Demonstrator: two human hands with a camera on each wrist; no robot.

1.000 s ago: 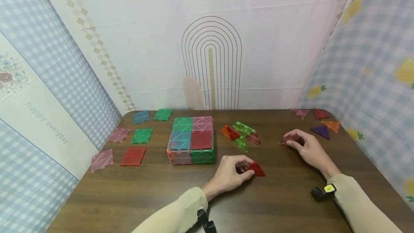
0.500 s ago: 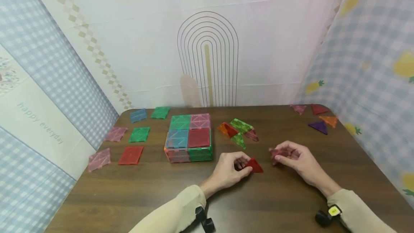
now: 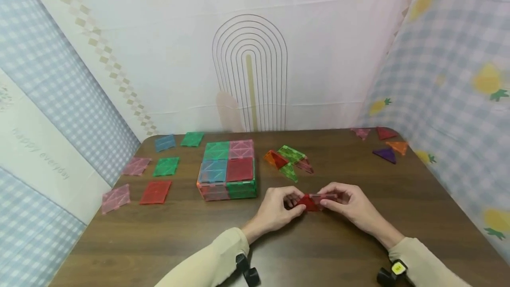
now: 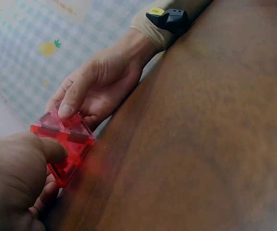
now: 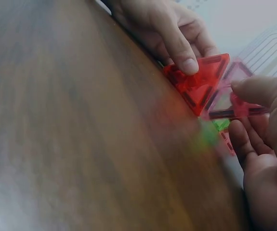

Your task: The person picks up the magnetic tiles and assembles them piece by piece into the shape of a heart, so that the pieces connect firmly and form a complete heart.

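Observation:
My left hand [image 3: 276,211] pinches a red triangular magnetic tile [image 5: 198,82] between thumb and fingers, just above the table. From the other side my right hand [image 3: 352,207] pinches a pink triangular magnetic tile [image 5: 227,102]. In both wrist views the two tiles meet edge to edge, the pink one inverted beside the red. Behind the hands lies a group of small triangular tiles [image 3: 295,155], green, orange, red and pink. To its left stands a box of square tiles [image 3: 215,172] with green, pink, blue and red on top.
Loose square tiles, such as a red square tile [image 3: 156,192], lie at the left of the wooden table [image 3: 159,242]. Several triangular tiles, among them a purple triangle [image 3: 385,154], lie at the back right. A patterned cloth [image 3: 179,56] hangs behind.
My right hand has come left and nearer with the pink tile, bringing it from apart to against the red tile. The left hand keeps its pinch on the red tile.

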